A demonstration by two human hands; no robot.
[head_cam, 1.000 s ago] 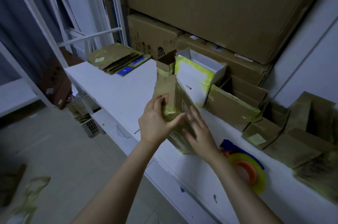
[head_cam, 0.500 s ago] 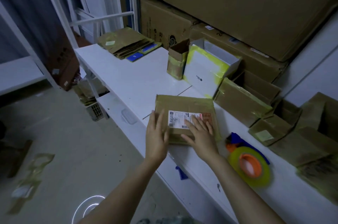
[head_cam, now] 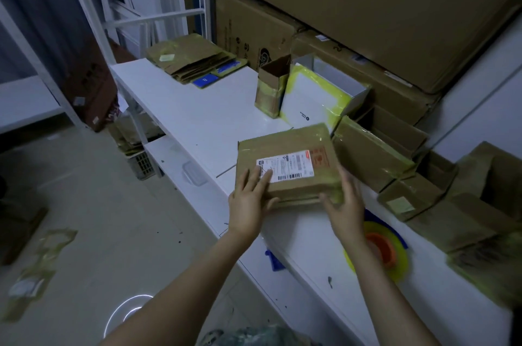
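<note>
The parcel (head_cam: 291,164) is laid flat near the front edge of the desk (head_cam: 203,119), with bare desk to its left. Open cartons (head_cam: 370,156) are crowded just beside its right, and a tape roll (head_cam: 395,255) lies near. The left hand (head_cam: 248,201) is laid straight-fingered on top. The fingers of the blurred right hand (head_cam: 346,204) seem spread against the near right corner.
</note>
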